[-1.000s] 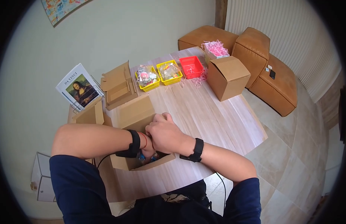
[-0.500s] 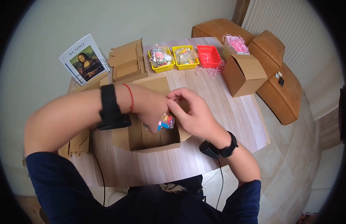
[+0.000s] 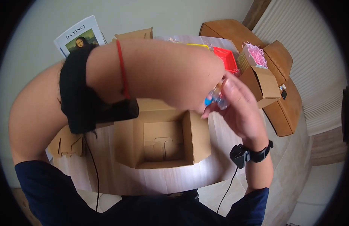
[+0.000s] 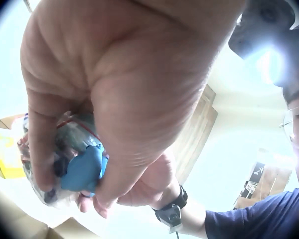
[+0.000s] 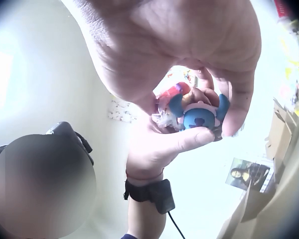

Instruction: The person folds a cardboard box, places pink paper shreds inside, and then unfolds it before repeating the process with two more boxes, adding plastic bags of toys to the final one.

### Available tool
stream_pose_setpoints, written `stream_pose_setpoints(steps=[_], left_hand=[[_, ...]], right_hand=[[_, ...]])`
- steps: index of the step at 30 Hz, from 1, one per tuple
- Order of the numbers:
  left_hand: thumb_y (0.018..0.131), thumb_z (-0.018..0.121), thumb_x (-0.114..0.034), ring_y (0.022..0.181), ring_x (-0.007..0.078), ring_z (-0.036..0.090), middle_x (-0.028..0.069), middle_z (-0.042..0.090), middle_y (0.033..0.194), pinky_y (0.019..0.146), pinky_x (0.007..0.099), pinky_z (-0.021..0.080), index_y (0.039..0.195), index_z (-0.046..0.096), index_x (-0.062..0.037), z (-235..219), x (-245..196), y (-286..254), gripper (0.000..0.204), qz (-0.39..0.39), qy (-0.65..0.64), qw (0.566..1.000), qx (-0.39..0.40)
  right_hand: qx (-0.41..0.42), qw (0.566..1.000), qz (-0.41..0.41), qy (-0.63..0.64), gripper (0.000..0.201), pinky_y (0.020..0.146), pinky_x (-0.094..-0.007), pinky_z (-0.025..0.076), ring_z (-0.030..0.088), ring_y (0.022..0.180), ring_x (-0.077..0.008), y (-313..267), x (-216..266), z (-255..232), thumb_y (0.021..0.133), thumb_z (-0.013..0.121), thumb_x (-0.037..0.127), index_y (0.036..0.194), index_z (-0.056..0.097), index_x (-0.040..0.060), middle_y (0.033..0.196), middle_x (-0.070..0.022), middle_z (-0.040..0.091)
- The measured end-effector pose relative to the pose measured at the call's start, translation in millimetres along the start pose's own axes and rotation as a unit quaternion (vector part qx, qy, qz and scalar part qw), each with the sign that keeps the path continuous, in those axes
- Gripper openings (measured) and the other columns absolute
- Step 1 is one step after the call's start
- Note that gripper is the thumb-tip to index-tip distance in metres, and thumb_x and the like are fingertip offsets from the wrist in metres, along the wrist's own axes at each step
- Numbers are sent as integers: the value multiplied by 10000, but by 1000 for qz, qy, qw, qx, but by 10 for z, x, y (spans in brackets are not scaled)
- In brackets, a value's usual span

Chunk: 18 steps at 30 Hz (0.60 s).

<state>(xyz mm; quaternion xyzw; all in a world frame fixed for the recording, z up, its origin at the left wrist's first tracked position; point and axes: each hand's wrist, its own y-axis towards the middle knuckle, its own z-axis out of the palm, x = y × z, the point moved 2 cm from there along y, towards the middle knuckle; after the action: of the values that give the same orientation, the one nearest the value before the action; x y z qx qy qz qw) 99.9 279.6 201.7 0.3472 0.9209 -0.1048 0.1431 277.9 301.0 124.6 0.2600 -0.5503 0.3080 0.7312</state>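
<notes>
Up above the right side of the open cardboard box (image 3: 163, 165), both hands hold small toy figures in a clear plastic bag (image 4: 72, 129). One blue toy figure (image 5: 199, 117) has upright ears and a dark nose; a red piece shows beside it. My left hand (image 3: 182, 71) grips the bag from the far side, its thumb along the blue figure in the right wrist view. Curled round the same bundle from the right is my right hand (image 3: 240, 107), thumb near the top. In the head view, my left forearm hides the yellow baskets in part.
A red basket (image 3: 226, 60), a box of pink paper shreds (image 3: 255, 54) and a closed cardboard box (image 3: 263, 86) stand at the back right. At the back left is a Da Vinci book (image 3: 78, 35). Folded cardboard (image 3: 67, 142) lies left of the open box.
Both hands have lifted the bagged toys out of the box, up and to the right. The box's inner bottom now shows between the arms.
</notes>
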Motion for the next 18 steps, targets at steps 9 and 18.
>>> stream_pose_setpoints(steps=[9,18], left_hand=[[794,895,-290,909,295,717,153,754,969,872,383,563,1121,710,-22,-320,1296,1195,461,-73,-8,976,-204],[814,863,-174,983,237,710,132,765,1089,936,376,556,1147,699,-46,610,2623,2106,392,-123,-230,957,-125]], right_hand=[[-181,974,-89,-102,386,724,-269,527,644,846,-110,1473,291,-947,1068,632,402,1116,724,30,974,-28,705],[-284,944,2,-170,387,608,-320,538,678,679,-159,2491,-779,-2024,935,710,358,803,726,-6,757,-86,702]])
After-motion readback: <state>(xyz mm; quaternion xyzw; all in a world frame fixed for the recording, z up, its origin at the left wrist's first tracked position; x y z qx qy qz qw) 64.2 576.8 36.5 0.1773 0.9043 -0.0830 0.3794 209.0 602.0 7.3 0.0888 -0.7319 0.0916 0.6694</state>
